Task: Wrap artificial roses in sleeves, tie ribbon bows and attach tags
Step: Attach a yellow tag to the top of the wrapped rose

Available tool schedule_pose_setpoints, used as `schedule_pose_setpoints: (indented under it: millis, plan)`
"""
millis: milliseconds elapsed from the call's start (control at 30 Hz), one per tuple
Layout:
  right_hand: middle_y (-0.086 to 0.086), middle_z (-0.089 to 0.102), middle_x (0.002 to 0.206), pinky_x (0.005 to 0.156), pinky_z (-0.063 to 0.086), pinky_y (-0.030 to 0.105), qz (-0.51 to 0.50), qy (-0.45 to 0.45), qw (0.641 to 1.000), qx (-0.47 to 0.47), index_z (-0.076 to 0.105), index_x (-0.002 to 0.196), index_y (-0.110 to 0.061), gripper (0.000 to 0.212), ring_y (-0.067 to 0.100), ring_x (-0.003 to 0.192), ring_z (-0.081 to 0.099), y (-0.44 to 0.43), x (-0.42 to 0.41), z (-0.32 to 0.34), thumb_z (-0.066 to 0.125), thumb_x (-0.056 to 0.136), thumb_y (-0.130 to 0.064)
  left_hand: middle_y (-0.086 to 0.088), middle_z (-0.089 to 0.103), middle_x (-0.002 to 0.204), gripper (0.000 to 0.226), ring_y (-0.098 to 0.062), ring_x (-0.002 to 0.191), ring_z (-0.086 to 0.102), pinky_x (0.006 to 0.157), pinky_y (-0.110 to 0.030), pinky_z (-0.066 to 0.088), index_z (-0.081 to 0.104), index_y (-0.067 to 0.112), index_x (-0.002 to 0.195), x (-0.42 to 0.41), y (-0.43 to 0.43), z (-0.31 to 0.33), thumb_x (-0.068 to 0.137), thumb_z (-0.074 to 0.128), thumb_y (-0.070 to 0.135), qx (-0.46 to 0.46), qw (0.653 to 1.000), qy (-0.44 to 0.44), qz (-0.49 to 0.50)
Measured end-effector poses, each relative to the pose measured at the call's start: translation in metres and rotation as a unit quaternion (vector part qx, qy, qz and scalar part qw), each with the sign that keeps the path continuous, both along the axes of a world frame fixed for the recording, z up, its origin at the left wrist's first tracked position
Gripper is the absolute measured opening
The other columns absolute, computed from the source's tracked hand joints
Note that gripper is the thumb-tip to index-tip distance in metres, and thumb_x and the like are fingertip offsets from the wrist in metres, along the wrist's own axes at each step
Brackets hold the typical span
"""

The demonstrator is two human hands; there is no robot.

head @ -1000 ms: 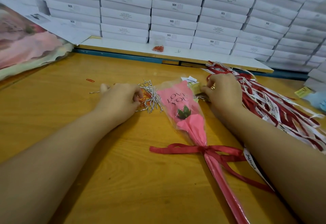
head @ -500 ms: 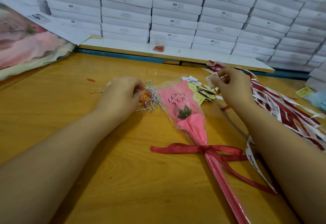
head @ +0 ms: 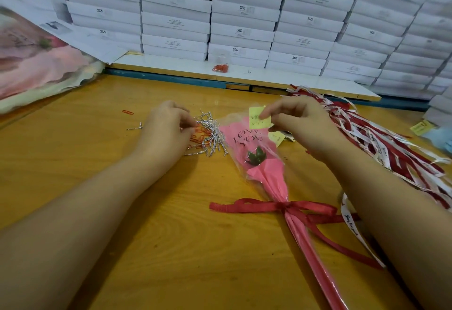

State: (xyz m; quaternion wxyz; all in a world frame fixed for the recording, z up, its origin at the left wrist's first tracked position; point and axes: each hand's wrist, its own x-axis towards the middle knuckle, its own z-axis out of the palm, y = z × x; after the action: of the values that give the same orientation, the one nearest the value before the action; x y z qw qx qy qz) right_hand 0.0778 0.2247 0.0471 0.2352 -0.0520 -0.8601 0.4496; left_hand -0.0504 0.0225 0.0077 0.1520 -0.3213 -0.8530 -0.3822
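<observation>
Left hand (head: pixel 166 131) and right hand (head: pixel 302 124) bare, forearms (head: pixel 102 202) seemingly too

Wire ties (head: pixel 210 136) left of rose (head: pixel 259 160)

Surface (head: pixel 195 248): open wood between 2 forearms. Obstacles: twist ties (head: pixel 210 136) centre-left, wrapped rose (head: pixel 256 153) centre, ribbon heap (head: pixel 391 143) right, stacked boxes (head: pixel 244 16) along far edge.

Writing on yellow tag (head: pixel 256 122) illegibly small; stem end of wrapped rose (head: pixel 267 180) beyond bottom edge.
</observation>
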Motion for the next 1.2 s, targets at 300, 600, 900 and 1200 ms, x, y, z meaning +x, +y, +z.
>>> schedule_pose_setpoints:
  millis: [300,600,900,1200]
  plan:
    - [-0.003,0.054,0.137,0.095,0.046,0.023,-0.128,-0.064,0.99,-0.008,0.051,0.136,-0.017,0.069,0.011,0.123,0.05,-0.008,-0.02,-0.02,0.081,0.074,-0.017,0.006,0.066,0.081,0.007,-0.009,0.077,0.063,0.066,-0.018,0.048,0.065,0.021,0.081,0.027,0.003,0.012,0.088,0.066,0.02,0.151,0.973,-0.17,-0.041]
    - [-0.003,0.046,0.144,0.1,0.048,0.037,-0.091,-0.091,0.989,-0.067,0.042,0.143,-0.019,0.086,0.015,0.132,0.042,-0.007,-0.014,-0.009,0.08,0.069,0.003,-0.01,0.066,0.105,0.006,-0.018,0.106,0.062,0.094,-0.034,0.052,0.064,0.01,0.083,0.044,0.011,0.011,0.089,0.064,0.01,0.28,0.84,-0.448,-0.124]
    - [-0.029,0.03,0.143,0.072,0.049,0.008,0.147,-0.266,0.953,0.0,0.023,0.15,-0.033,0.106,-0.017,0.102,0.052,0.008,0.013,0.028,0.079,0.067,0.004,-0.011,0.072,0.09,0.003,-0.017,0.076,0.072,0.057,-0.026,0.058,0.063,0.006,0.086,0.038,0.006,0.019,0.084,0.065,0.006,0.367,0.763,-0.51,-0.15]
    - [-0.018,0.063,0.12,0.083,0.055,0.023,0.073,-0.141,0.986,-0.048,0.061,0.12,-0.028,0.042,-0.002,0.103,0.064,-0.009,0.015,0.035,0.071,0.079,-0.029,-0.007,0.072,0.079,0.008,-0.007,0.066,0.069,0.057,-0.014,0.052,0.07,0.004,0.076,0.04,0.007,0.015,0.081,0.067,-0.001,0.315,0.816,-0.46,-0.154]
